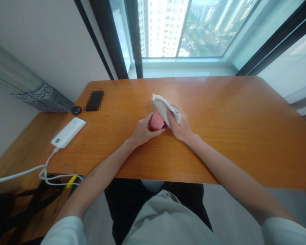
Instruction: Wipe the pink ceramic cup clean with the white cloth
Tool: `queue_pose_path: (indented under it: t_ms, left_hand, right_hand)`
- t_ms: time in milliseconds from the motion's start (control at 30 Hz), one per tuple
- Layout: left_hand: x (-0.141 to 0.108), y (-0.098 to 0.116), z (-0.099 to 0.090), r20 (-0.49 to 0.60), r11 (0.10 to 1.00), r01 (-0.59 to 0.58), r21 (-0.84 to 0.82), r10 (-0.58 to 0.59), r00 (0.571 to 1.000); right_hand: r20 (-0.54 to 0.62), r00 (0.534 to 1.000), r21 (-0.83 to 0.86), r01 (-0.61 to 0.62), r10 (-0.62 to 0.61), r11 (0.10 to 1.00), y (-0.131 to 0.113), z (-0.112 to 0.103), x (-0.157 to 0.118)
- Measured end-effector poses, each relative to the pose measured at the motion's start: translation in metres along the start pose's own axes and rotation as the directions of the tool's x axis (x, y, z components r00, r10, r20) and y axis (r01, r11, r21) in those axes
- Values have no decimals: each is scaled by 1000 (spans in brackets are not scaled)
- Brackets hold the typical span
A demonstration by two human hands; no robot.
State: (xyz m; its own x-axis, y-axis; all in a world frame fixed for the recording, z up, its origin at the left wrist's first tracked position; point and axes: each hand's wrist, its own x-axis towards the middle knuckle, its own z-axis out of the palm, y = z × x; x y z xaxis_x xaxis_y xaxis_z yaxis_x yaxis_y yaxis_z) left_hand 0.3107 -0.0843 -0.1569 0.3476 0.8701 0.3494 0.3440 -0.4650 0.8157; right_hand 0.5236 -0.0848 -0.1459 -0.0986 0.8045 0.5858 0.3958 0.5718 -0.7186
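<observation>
My left hand (143, 131) is wrapped round a small pink object (156, 121), rounded and box-like, with a dark spot at its right side. I cannot make out its exact kind. In my right hand (181, 126) is a folded white cloth (165, 106), pinched between thumb and fingers. The cloth is close against the pink object's upper right side, and whether they touch is hard to tell. Both hands are over the middle of the wooden table (232, 136). The fingers of my right hand are partly hidden behind the cloth.
On the table's left side lie a white power bank (68, 132) with a white cable (47, 166), a round black object (76, 110) and a blurred-out dark rectangle (95, 100). A window (181, 30) stands behind the far edge. A curtain (43, 88) hangs at left.
</observation>
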Motion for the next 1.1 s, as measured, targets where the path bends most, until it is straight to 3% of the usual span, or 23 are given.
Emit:
queue_pose_path:
  t_ms: [100, 167, 233, 300, 367, 433, 500, 567, 600, 667, 733, 800, 867, 967, 1100]
  left_hand:
    - [0, 5, -1, 4, 1000, -14, 10, 13, 1000]
    - [-1, 2, -1, 10, 1000, -13, 3, 13, 1000]
    - [-2, -5, 1, 22, 1000, -2, -14, 2, 1000]
    - [-3, -12, 3, 40, 1000, 22, -22, -21, 999]
    - [-3, -16, 6, 60, 999, 46, -16, -45, 997]
    - [-2, -14, 7, 53, 998, 56, -5, -55, 997]
    - [0, -7, 6, 25, 999, 40, -10, -39, 999]
    - [1, -1, 5, 7, 999, 17, -42, -16, 1000]
    - [2, 1, 4, 8, 998, 15, -68, -14, 1000]
    - [2, 1, 2, 15, 987, 51, -150, -49, 999]
    - [3, -4, 1, 30, 952, 105, -289, -101, 994]
    - [6, -11, 1, 53, 883, 138, -449, -128, 990]
    - [9, -16, 1, 45, 810, 134, -571, -133, 990]
    - [14, -19, 0, -44, 706, 102, -701, -186, 982]
    - [16, -15, -3, -152, 585, 64, -809, -313, 938]
  right_hand:
    - [-96, 920, 196, -356, 379, 914, 17, 3, -2]
    - [-96, 903, 220, -391, 418, 894, 15, 4, -4]
    - [-85, 964, 134, -239, 252, 962, 1, 4, -6]
    - [46, 998, -26, 47, -46, 999, -15, 2, -7]
    - [220, 940, -128, 292, -260, 948, -26, -1, -6]
    - [259, 912, -149, 362, -317, 920, -26, -2, -5]
    - [142, 957, -111, 268, -252, 957, -16, -2, -4]
    - [-12, 999, -9, 43, -43, 999, -1, 0, -5]
    - [-73, 992, 57, -96, 100, 994, 7, 1, -5]
    - [-122, 919, 179, -352, 376, 919, 20, 2, -4]
    - [-117, 836, 271, -493, 536, 827, 28, 2, -2]
    - [-118, 803, 369, -510, 584, 777, 27, 5, -1]
    - [-133, 801, 464, -470, 584, 751, 18, 12, -3]
    - [-147, 813, 540, -411, 563, 734, -3, 25, -10]
    - [-111, 850, 568, -371, 515, 735, -19, 36, -14]
